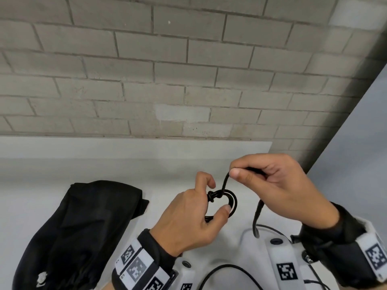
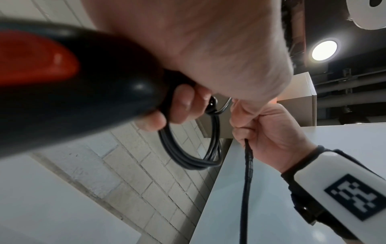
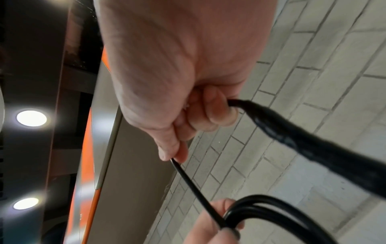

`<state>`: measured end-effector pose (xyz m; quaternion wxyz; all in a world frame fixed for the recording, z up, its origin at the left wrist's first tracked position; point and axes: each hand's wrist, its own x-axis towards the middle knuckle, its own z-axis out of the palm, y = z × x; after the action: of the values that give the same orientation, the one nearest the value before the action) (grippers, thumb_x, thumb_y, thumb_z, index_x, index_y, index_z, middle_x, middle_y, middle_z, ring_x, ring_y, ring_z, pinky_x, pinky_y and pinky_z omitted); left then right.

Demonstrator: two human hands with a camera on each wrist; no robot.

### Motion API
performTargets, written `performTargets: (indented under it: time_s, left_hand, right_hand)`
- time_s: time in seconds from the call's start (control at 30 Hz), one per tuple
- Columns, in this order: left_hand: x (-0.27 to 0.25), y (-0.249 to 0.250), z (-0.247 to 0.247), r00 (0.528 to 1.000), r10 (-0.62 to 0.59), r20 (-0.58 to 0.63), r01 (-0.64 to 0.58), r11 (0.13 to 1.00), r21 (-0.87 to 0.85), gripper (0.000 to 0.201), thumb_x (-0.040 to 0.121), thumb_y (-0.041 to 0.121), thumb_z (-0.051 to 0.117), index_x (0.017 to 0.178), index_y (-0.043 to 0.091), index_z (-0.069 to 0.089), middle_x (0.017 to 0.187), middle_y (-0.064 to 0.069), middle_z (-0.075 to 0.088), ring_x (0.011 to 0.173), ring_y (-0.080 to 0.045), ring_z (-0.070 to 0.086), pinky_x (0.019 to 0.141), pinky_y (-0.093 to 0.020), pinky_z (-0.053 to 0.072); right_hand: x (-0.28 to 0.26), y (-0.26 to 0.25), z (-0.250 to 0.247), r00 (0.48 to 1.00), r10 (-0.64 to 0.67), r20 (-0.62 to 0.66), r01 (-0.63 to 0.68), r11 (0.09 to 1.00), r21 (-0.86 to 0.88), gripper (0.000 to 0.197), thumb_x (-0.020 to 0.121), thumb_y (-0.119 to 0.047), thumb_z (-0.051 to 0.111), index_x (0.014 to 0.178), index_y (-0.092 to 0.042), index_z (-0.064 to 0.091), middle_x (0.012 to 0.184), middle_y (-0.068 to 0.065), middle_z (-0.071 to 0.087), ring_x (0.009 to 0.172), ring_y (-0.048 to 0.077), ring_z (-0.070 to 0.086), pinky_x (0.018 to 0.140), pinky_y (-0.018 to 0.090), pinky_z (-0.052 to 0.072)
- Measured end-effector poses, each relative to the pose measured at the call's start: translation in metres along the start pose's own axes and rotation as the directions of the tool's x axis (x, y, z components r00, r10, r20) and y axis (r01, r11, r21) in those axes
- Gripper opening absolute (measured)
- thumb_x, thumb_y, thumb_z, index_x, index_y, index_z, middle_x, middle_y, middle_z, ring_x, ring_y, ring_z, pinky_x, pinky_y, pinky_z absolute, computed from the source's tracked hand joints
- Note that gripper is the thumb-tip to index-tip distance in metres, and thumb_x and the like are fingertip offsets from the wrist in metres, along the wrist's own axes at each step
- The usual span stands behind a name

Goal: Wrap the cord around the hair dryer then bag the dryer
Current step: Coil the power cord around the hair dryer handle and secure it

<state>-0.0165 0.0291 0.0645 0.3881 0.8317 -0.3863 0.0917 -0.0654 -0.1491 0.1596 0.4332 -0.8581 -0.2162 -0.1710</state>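
I note a grey block wall (image 1: 167,65) behind a white counter (image 1: 125,170), a pale panel (image 1: 360,130) at right, and round ceiling lights (image 2: 324,50) on a dark ceiling (image 2: 355,92).

Two hands, the left hand (image 1: 188,218) and the right hand (image 1: 278,185); one black cord (image 1: 225,198); one hair dryer (image 2: 73,92); one black bag (image 1: 83,231); one worktop (image 1: 104,168)

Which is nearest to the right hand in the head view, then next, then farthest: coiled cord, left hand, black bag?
1. Coiled cord, just below-left of the right hand.
2. Left hand, gripping that coil; nearly tied.
3. Black bag, far left on the table.
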Motion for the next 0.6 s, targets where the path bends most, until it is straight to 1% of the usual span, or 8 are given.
performTargets:
  time_s: [0.07,0.17,0.23,0.27,0.33,0.4,0.47,0.6]
  left_hand:
    - [0.0,0.0,0.001,1.0,0.003,0.008,-0.003,1.0,0.002,0.032,0.087,0.048,0.047,0.105,0.03,0.026,0.043,0.004,0.036,0.037,-0.015,0.036,0.043,-0.028,0.029]
    - [0.003,0.0,0.001,0.999,-0.001,0.033,0.002,1.0,-0.021,0.023,0.094,0.039,0.048,0.101,0.028,0.029,0.043,0.003,0.039,0.038,-0.015,0.04,0.043,-0.023,0.025]
    - [0.004,0.0,0.001,0.999,0.0,0.053,0.003,0.999,-0.05,0.021,0.096,0.038,0.046,0.103,0.024,0.033,0.044,0.002,0.042,0.039,-0.016,0.041,0.042,-0.024,0.028]
    - [0.004,0.001,0.0,0.998,0.0,0.059,0.004,0.998,-0.063,0.02,0.096,0.038,0.045,0.103,0.023,0.034,0.044,0.003,0.042,0.039,-0.015,0.041,0.043,-0.025,0.029]
    - [0.003,0.001,0.0,0.998,0.005,0.064,0.0,0.996,-0.086,0.016,0.095,0.035,0.045,0.098,0.024,0.034,0.046,0.006,0.039,0.04,-0.014,0.038,0.044,-0.027,0.029]
    - [0.003,0.002,0.0,0.998,0.007,0.062,-0.001,0.995,-0.099,0.014,0.094,0.034,0.044,0.094,0.025,0.032,0.047,0.007,0.039,0.041,-0.014,0.035,0.045,-0.031,0.031]
    - [0.002,0.001,0.0,0.999,0.005,0.054,0.0,0.995,-0.101,0.014,0.093,0.033,0.043,0.093,0.025,0.032,0.048,0.007,0.039,0.042,-0.014,0.035,0.047,-0.034,0.033]
    - [0.001,0.003,0.0,0.998,0.047,0.051,-0.041,0.993,-0.108,0.013,0.092,0.033,0.042,0.088,0.03,0.03,0.048,0.008,0.037,0.043,-0.015,0.036,0.047,-0.032,0.032]
  right_hand:
    - [0.004,0.001,0.005,0.999,-0.011,0.034,0.01,0.999,0.038,0.014,0.091,-0.011,0.063,0.08,-0.007,0.072,0.054,-0.018,0.05,0.048,-0.001,0.041,0.055,0.006,0.033]
    - [0.011,0.004,0.012,0.996,-0.01,0.089,0.003,0.997,0.081,0.015,0.092,-0.007,0.062,0.081,-0.006,0.072,0.062,-0.016,0.06,0.055,-0.001,0.052,0.06,0.006,0.038]
    - [0.014,0.008,0.015,0.995,0.01,0.095,-0.019,0.996,0.091,0.016,0.093,-0.01,0.061,0.082,-0.007,0.072,0.068,-0.01,0.066,0.063,0.002,0.058,0.064,0.013,0.043]
    - [0.016,0.01,0.016,0.997,0.027,0.077,-0.035,0.995,0.093,0.016,0.093,-0.012,0.062,0.082,-0.008,0.072,0.07,-0.005,0.068,0.065,0.006,0.06,0.065,0.017,0.045]
    - [0.018,0.016,0.016,0.997,0.076,0.026,-0.079,0.991,0.112,0.015,0.093,-0.015,0.063,0.083,-0.01,0.073,0.071,0.0,0.068,0.065,0.012,0.059,0.063,0.021,0.047]
    - [0.018,0.022,0.017,0.992,0.129,-0.017,-0.125,0.981,0.149,0.015,0.093,-0.014,0.063,0.082,-0.01,0.073,0.063,-0.008,0.063,0.056,0.001,0.051,0.056,0.013,0.041]
    - [0.018,0.029,0.018,0.984,0.173,-0.042,-0.164,0.972,0.168,0.015,0.093,-0.012,0.062,0.082,-0.009,0.072,0.057,-0.016,0.059,0.05,-0.001,0.047,0.052,0.007,0.036]
    - [0.015,0.044,0.023,0.971,0.225,-0.077,-0.208,0.96,0.189,0.014,0.093,-0.013,0.063,0.082,-0.011,0.072,0.053,-0.019,0.058,0.049,-0.001,0.047,0.051,0.007,0.036]
